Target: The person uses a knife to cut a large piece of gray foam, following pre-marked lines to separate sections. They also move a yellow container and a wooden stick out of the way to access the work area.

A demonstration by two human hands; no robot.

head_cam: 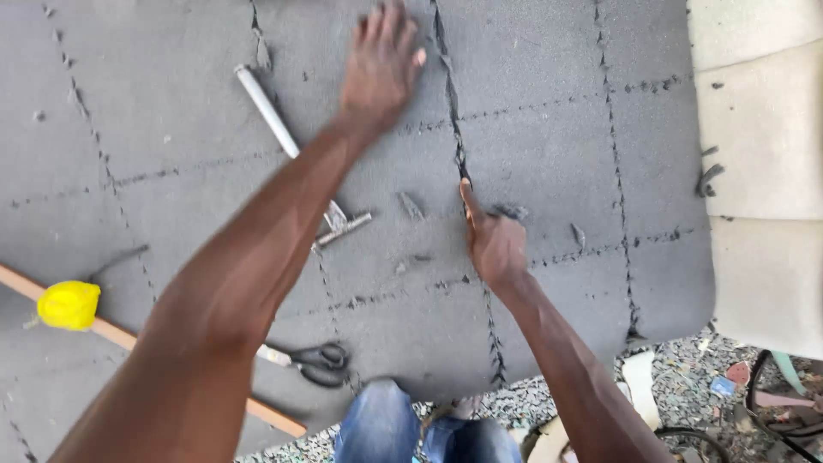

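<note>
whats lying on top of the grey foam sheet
On the grey foam sheet: a white tube, black scissors, a wooden strip, foam scraps. The left forearm covers the tube's middle.

Outdoor upholstery workshop, grey foam slab (pixel 531 129), scissors (pixel 319 360), gravel ground (pixel 677 386)

The left hand (pixel 381 64) presses flat on the far grey foam sheet (pixel 549 137). The right hand (pixel 495 242) pokes a finger into a cut seam (pixel 452 111). Black scissors (pixel 319 362) lie near, a yellow tape measure (pixel 69 304) at left.
</note>
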